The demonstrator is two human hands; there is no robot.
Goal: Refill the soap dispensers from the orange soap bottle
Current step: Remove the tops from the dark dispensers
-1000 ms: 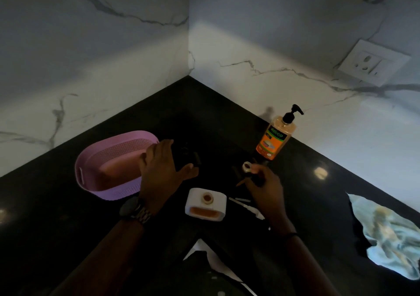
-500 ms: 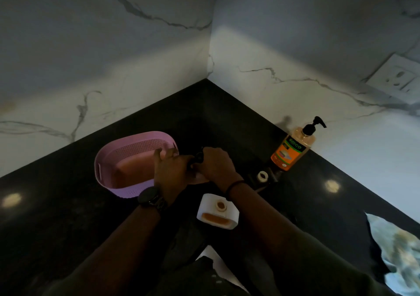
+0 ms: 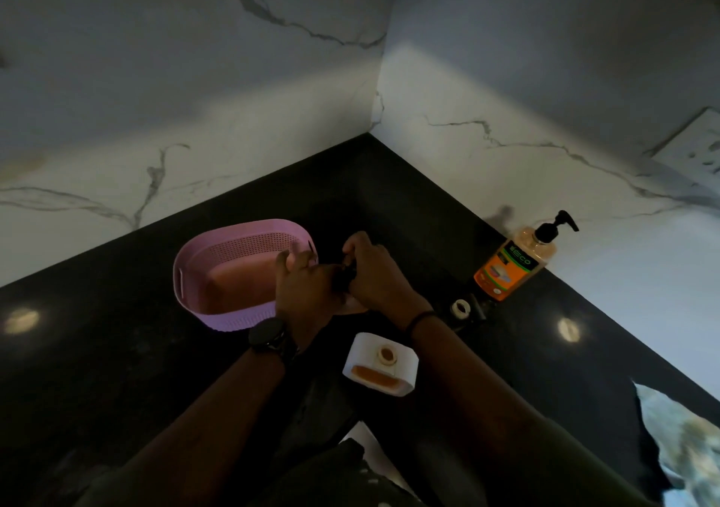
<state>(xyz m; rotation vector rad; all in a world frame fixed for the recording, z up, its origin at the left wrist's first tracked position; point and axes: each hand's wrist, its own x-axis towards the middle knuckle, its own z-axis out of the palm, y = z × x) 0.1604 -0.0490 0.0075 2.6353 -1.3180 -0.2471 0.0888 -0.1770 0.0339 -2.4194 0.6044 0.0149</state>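
On a black counter, my left hand [image 3: 307,284] and my right hand [image 3: 376,272] are closed together around a small dark dispenser [image 3: 343,277] beside the pink basket [image 3: 195,272]; most of it is hidden by my fingers. In front of my hands stands a white soap dispenser [image 3: 380,362] with its round neck uncovered and orange soap showing in its window. The orange soap bottle [image 3: 510,269], with a black pump, stands upright at the right by the wall. A small white ring-shaped cap [image 3: 461,308] lies near its base.
Marble walls meet in a corner behind the counter. A crumpled pale cloth [image 3: 685,444] lies at the right edge. A wall socket [image 3: 701,148] is at the upper right. A white sheet [image 3: 362,440] lies close to me.
My right hand left the white cap near the orange bottle and moved left to join my left hand on the dark dispenser. The camera shifted left, and both hands stay clasped.
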